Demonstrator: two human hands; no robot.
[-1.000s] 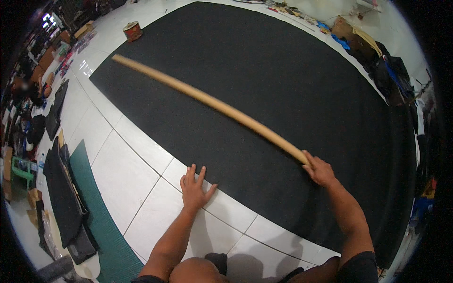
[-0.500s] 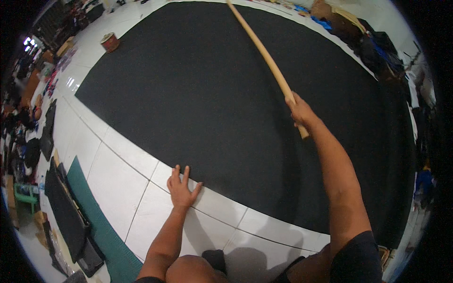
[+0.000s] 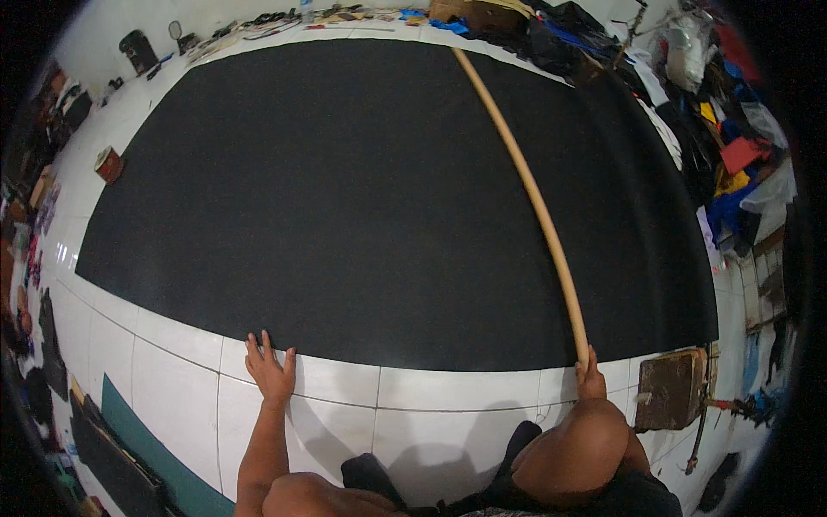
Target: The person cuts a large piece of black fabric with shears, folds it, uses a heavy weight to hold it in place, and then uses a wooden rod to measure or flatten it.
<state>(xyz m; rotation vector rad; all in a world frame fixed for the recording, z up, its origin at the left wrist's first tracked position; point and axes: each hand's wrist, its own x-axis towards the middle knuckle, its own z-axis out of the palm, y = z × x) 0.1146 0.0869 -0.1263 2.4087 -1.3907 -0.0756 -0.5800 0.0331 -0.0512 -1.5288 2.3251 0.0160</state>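
A large black sheet (image 3: 345,207) is spread over the floor in front of me. My right hand (image 3: 591,379) grips the near end of a long tan pole (image 3: 541,207) at the sheet's near edge. The pole stretches away across the right part of the sheet to its far edge. My left hand (image 3: 272,372) rests at the near edge on the left, fingers spread, fingertips touching the sheet and palm over the white tiles. My right knee partly hides the right forearm.
A reddish can (image 3: 108,165) stands at the sheet's left edge. A brown box-like piece (image 3: 670,389) lies at the near right corner. Bags and piled cloth (image 3: 732,164) crowd the right side. A green mat (image 3: 155,448) and dark sheets (image 3: 108,439) lie at the lower left, on white tiles (image 3: 172,388).
My right hand has drawn back to the sheet's near edge with the pole. The view has shifted right. My left hand stays by the near edge, fingers spread.
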